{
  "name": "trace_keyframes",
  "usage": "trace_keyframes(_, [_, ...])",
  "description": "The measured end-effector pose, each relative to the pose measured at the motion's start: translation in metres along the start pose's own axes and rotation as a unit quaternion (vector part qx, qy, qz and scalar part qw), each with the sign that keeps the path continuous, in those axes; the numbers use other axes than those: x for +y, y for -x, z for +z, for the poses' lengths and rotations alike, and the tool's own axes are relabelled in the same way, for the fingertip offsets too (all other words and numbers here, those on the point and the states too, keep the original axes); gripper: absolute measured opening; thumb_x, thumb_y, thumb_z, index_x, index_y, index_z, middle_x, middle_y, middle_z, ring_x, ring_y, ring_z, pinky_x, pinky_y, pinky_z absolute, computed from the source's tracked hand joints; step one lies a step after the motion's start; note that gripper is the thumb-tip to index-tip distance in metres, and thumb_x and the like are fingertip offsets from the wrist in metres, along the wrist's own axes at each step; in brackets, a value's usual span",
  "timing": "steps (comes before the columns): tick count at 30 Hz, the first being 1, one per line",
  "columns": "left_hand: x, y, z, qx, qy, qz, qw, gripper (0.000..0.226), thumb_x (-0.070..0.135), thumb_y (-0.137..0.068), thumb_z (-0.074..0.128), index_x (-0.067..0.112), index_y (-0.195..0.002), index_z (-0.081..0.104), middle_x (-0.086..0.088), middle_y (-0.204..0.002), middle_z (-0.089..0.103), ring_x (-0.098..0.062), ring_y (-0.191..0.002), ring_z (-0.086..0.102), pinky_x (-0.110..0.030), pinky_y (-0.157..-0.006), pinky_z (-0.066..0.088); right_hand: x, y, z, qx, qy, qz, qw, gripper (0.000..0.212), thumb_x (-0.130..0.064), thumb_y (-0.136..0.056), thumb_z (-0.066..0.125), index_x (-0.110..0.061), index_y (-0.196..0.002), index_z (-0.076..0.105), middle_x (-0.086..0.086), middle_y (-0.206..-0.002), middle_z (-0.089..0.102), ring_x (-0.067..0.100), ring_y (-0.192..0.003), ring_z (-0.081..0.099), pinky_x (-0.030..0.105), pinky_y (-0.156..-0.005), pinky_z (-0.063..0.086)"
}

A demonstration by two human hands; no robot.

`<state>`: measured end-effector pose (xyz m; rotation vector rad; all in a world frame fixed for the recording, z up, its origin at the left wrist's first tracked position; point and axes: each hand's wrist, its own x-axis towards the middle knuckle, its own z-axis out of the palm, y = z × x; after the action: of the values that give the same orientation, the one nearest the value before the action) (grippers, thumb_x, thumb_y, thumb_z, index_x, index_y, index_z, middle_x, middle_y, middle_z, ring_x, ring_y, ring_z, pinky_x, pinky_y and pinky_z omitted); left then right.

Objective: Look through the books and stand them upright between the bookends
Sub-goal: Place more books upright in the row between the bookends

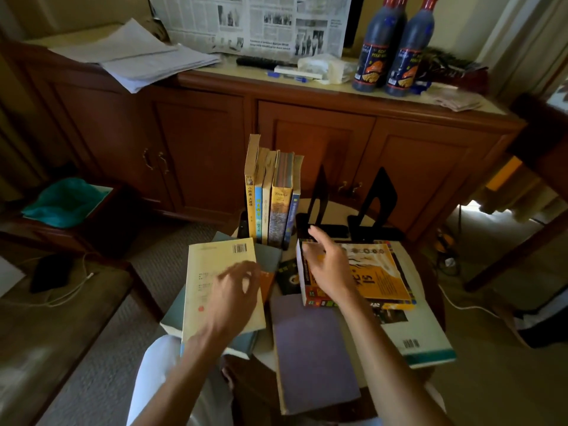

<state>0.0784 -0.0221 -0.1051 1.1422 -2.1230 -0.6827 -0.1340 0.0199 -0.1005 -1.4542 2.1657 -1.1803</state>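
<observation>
Several books (270, 204) stand upright at the back of a small round table (408, 256). Two black bookends (319, 198) (376, 204) stand to their right, with a gap between them. My left hand (233, 290) hovers over a cream book (215, 272) lying flat on a grey book (269, 256); its fingers are apart. My right hand (325, 269) rests with spread fingers on the left edge of a thick orange book (378, 278). A purple book (310, 348) lies flat in front. A white and teal book (421, 336) lies under the orange one.
A wooden cabinet (276, 133) behind the table carries newspaper (255, 23), papers and two dark bottles (396, 44). A dark phone (50, 272) with a white cable lies on a low table at left. A box with teal cloth (66, 199) sits at left.
</observation>
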Motion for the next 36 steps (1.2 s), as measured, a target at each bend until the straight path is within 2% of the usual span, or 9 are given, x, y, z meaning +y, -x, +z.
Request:
trace_keyframes(3, [0.028,0.046,0.009,-0.062,0.053,-0.001,0.997,0.009,0.016,-0.096,0.060,0.024,-0.097,0.064,0.011,-0.093,0.066,-0.001,-0.078,0.063,-0.019,-0.065,0.054,0.003,0.069,-0.013,0.097,-0.008,-0.027,0.995,0.034,-0.019,-0.098,0.058,-0.010,-0.130,0.060,0.000,-0.127,0.065,0.002,-0.117,0.055,-0.001,-0.095,0.034])
trace_keyframes(6, [0.036,0.083,0.033,-0.110,-0.006,0.009,0.994,0.027,0.025,-0.093,0.060,0.026,-0.120,0.057,0.006,-0.120,0.055,-0.011,-0.110,0.052,-0.025,-0.088,0.048,0.016,0.122,-0.014,0.158,0.020,-0.024,0.987,0.028,-0.009,-0.091,0.065,-0.011,-0.119,0.066,0.001,-0.116,0.069,-0.003,-0.107,0.056,0.007,-0.093,0.043])
trace_keyframes(12, [0.039,0.116,0.062,-0.209,-0.122,0.037,0.970,0.072,0.056,-0.096,0.032,0.024,-0.156,0.011,-0.006,-0.163,-0.001,-0.029,-0.149,0.000,-0.036,-0.119,0.019,0.029,0.176,0.001,0.039,0.089,0.089,0.991,0.053,-0.034,-0.094,0.061,-0.024,-0.144,0.045,-0.001,-0.138,0.054,0.014,-0.128,0.050,0.025,-0.104,0.041])
trace_keyframes(14, [0.030,0.130,0.074,-0.247,-0.218,0.086,0.940,0.071,0.052,-0.098,0.027,0.022,-0.158,0.001,-0.014,-0.163,-0.016,-0.042,-0.147,-0.021,-0.053,-0.123,0.011,0.027,0.189,0.004,0.016,0.091,0.095,0.991,0.053,-0.033,-0.096,0.057,-0.024,-0.146,0.042,0.001,-0.143,0.051,0.015,-0.133,0.045,0.028,-0.109,0.036])
trace_keyframes(18, [0.030,0.141,0.079,-0.245,-0.259,0.169,0.919,0.063,0.049,-0.096,0.029,0.015,-0.149,0.028,-0.025,-0.149,0.042,-0.060,-0.138,0.023,-0.067,-0.104,0.038,0.026,0.195,-0.004,-0.001,0.069,0.123,0.990,0.047,-0.028,-0.097,0.057,-0.019,-0.142,0.048,0.002,-0.140,0.054,0.019,-0.133,0.046,0.028,-0.110,0.034])
trace_keyframes(23, [0.043,0.134,0.057,-0.252,-0.189,0.102,0.943,0.065,0.052,-0.102,0.028,0.022,-0.157,0.013,-0.006,-0.162,-0.008,-0.039,-0.149,-0.009,-0.048,-0.122,0.017,0.021,0.170,-0.012,0.067,0.154,0.076,0.983,0.048,-0.030,-0.092,0.065,-0.017,-0.137,0.052,0.004,-0.133,0.056,0.022,-0.125,0.051,0.036,-0.103,0.046])
trace_keyframes(27, [0.045,0.078,0.047,-0.153,-0.145,0.135,0.968,0.024,0.025,-0.101,0.048,0.023,-0.123,0.055,-0.001,-0.131,0.057,-0.016,-0.115,0.056,-0.033,-0.095,0.051,0.027,0.130,-0.014,0.054,0.196,0.006,0.979,0.054,-0.030,-0.095,0.059,-0.013,-0.144,0.045,0.010,-0.149,0.044,0.029,-0.141,0.035,0.046,-0.116,0.032])
trace_keyframes(32, [0.045,-0.016,0.059,-0.198,-0.215,0.036,0.956,0.021,0.007,-0.095,0.056,0.011,-0.114,0.062,-0.011,-0.113,0.066,-0.025,-0.098,0.065,-0.038,-0.086,0.056,0.045,0.118,-0.002,0.034,0.280,0.005,0.959,0.050,-0.047,-0.098,0.047,-0.023,-0.142,0.046,0.004,-0.148,0.048,0.025,-0.142,0.038,0.047,-0.116,0.031])
trace_keyframes(36, [0.038,-0.044,0.077,-0.271,-0.322,0.097,0.902,0.023,0.018,-0.096,0.056,0.015,-0.118,0.062,-0.006,-0.121,0.065,-0.025,-0.113,0.061,-0.037,-0.101,0.042,0.053,0.127,-0.006,0.075,0.318,0.023,0.945,0.050,-0.052,-0.098,0.040,-0.025,-0.138,0.053,-0.003,-0.144,0.054,0.018,-0.140,0.042,0.051,-0.115,0.028])
